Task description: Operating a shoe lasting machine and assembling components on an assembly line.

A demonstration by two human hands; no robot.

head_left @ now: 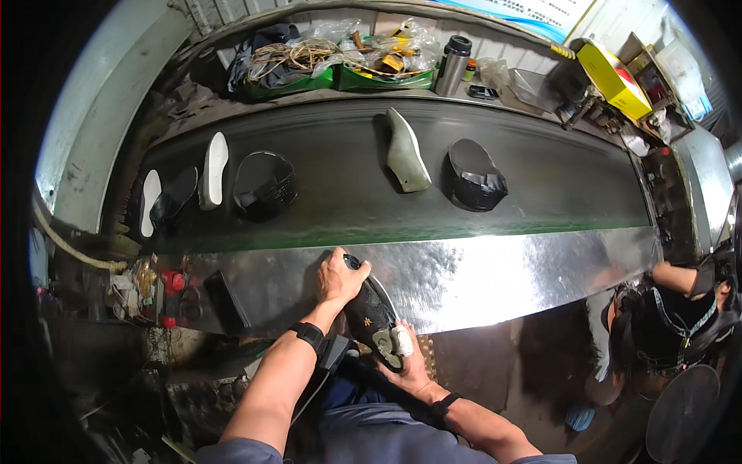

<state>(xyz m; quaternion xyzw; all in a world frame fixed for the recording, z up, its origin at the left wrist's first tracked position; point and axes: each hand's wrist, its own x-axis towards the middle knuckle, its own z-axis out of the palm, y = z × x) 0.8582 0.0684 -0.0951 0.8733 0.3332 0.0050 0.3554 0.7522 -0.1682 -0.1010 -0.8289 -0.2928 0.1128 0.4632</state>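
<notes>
A black shoe (363,311) is held between my hands over the near edge of the metal ledge (433,271). Its textured upper bears a small gold mark, and a grey-green patch shows at the end nearest me. My left hand (340,280) closes round the far end, thumb across its opening. Gripping the near end from the right and below is my right hand (411,370), with a white wrap on one finger. Beyond the ledge, a grey-green shoe last (406,155) and a black shoe piece (475,174) lie on the dark belt (340,170).
Farther left on the belt are a white-bottomed last (215,172), another black piece (265,185) and a white sole (151,203). A dark phone-like slab (226,301) lies on the ledge. Behind stand green bins (386,77) and a thermos (453,66). Another person (680,309) sits at right.
</notes>
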